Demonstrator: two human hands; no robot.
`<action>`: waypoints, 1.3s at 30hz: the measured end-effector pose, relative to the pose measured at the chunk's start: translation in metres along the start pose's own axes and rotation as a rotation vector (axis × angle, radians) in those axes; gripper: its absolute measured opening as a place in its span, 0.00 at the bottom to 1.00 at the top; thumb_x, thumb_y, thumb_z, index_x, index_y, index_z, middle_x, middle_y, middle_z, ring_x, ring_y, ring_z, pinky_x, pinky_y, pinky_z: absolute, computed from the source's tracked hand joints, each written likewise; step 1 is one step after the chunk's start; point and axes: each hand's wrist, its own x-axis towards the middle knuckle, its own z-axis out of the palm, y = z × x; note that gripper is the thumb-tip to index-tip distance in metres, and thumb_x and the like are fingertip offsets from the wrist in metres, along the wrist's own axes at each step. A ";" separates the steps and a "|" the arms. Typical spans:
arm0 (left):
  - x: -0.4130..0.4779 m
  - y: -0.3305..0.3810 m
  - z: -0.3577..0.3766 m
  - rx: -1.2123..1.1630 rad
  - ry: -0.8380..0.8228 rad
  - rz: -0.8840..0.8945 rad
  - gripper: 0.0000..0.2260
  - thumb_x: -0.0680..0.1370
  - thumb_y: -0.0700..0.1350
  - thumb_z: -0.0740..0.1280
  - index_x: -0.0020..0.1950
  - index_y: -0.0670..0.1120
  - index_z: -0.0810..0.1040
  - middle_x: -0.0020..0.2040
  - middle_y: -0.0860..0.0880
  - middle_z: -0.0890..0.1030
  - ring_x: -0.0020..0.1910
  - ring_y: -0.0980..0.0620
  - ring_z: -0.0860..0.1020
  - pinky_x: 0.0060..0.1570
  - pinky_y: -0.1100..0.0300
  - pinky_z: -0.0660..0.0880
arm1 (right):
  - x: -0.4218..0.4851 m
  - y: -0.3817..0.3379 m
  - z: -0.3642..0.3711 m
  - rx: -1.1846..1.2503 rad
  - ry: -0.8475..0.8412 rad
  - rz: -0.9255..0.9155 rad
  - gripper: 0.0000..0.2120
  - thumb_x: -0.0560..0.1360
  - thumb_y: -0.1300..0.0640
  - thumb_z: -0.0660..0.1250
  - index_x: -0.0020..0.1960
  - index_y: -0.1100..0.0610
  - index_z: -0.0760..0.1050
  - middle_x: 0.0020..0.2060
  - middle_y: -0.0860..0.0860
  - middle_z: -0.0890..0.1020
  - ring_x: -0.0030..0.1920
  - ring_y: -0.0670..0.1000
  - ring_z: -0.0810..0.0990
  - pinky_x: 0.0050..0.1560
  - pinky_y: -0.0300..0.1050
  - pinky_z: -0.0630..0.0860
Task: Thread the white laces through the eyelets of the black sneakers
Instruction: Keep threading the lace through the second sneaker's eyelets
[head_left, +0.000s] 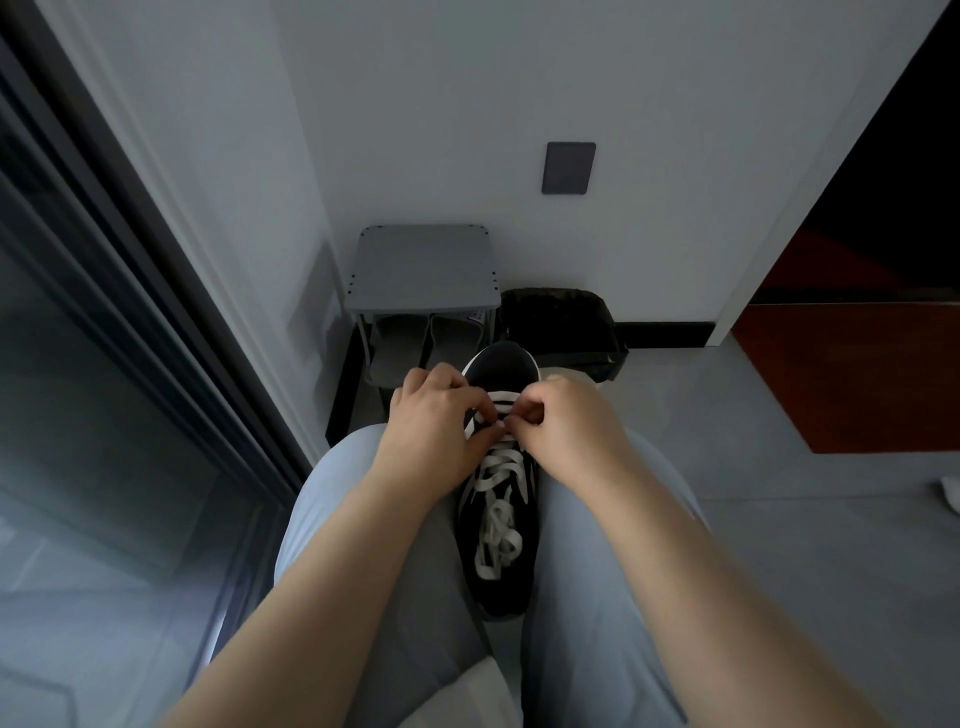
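I see one black sneaker (500, 519) lying between my knees, in my lap. My left hand (436, 415) and my right hand (569, 423) are both curled over its middle. Each one pinches the white lace (496, 499) with its fingertips. The lace zigzags down the shoe and ends in loose loops. Past the shoe stand a small gray stool (423, 270) and a black bin (561, 322).

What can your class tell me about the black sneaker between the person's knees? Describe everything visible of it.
The black sneaker lies lengthwise between the person's thighs, one rounded end pointing away toward the grey stool. Its upper looks dark and matte, with a white edge at the far end. A flat white lace crosses it in loose bands. The left hand and right hand pinch the lace near the far end.
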 end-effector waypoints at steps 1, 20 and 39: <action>0.000 0.001 0.000 0.007 -0.024 -0.021 0.08 0.70 0.52 0.72 0.46 0.50 0.82 0.49 0.51 0.74 0.52 0.47 0.68 0.50 0.59 0.62 | -0.001 -0.001 0.000 -0.018 -0.002 -0.005 0.06 0.74 0.54 0.66 0.45 0.55 0.79 0.43 0.50 0.78 0.42 0.50 0.77 0.35 0.40 0.64; -0.011 -0.003 -0.013 -0.082 -0.064 -0.078 0.11 0.69 0.55 0.72 0.45 0.51 0.76 0.50 0.55 0.69 0.53 0.50 0.66 0.55 0.57 0.62 | -0.018 -0.007 -0.006 -0.004 -0.024 0.014 0.10 0.72 0.48 0.69 0.43 0.55 0.75 0.42 0.47 0.73 0.43 0.49 0.75 0.39 0.42 0.71; -0.010 0.015 -0.019 0.020 -0.259 -0.208 0.12 0.73 0.50 0.64 0.49 0.47 0.64 0.39 0.53 0.74 0.43 0.48 0.74 0.48 0.55 0.64 | -0.022 -0.005 -0.003 0.223 -0.076 0.060 0.09 0.69 0.59 0.66 0.43 0.51 0.66 0.30 0.46 0.73 0.31 0.47 0.72 0.35 0.45 0.70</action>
